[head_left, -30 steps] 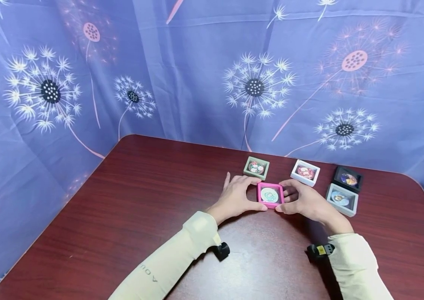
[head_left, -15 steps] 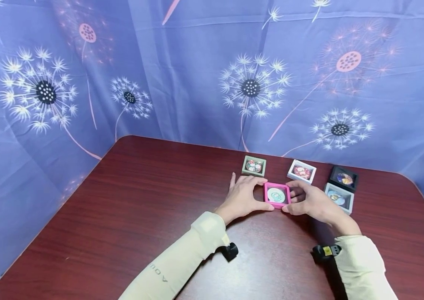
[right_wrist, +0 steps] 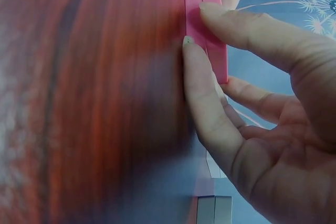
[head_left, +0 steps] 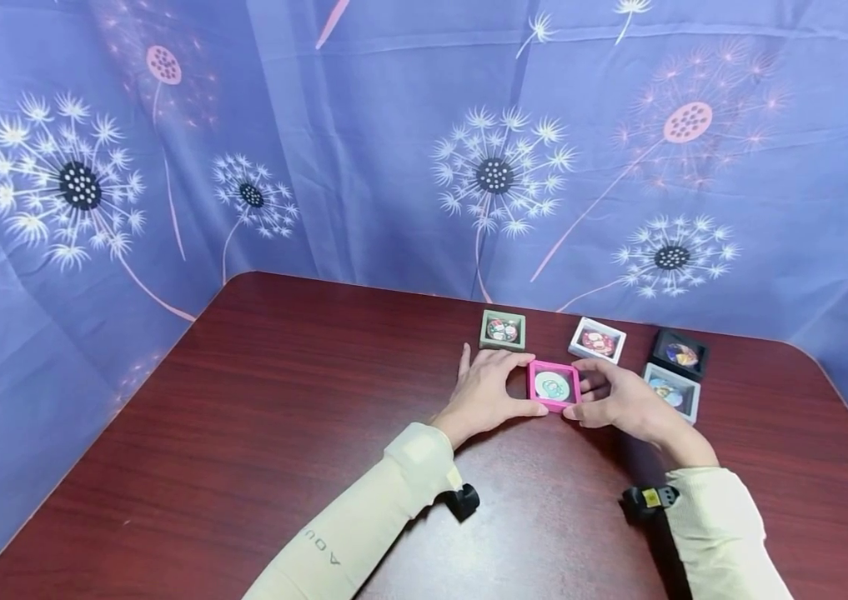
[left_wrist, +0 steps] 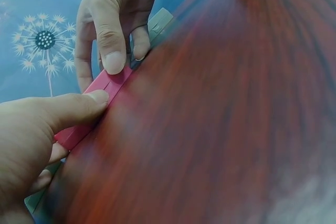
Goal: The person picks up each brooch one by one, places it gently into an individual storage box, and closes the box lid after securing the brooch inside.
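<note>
A small square display box with a bright pink frame [head_left: 554, 386] lies on the table in the head view, a round white disc with a teal drawing behind its clear front. My left hand [head_left: 487, 392] holds its left side, thumb at the near corner and fingertips at the far one. On the other side my right hand [head_left: 626, 406] grips it the same way. Up close in the left wrist view, the left thumb [left_wrist: 79, 109] presses the pink edge near the right thumb. In the right wrist view, the right thumb [right_wrist: 236, 24] and a finger touch that pink side.
Behind the hands stand a green-framed box [head_left: 503, 330] and a white-framed one [head_left: 597, 341]. To the right are a black-framed box [head_left: 679, 354] and a light grey one [head_left: 671, 392], close together. A blue dandelion-print cloth [head_left: 363, 167] hangs behind the dark red table [head_left: 281, 400].
Both hands have slid the pink box a little to the right, away from the green one. Their grip looks the same. The head view has turned slightly right.
</note>
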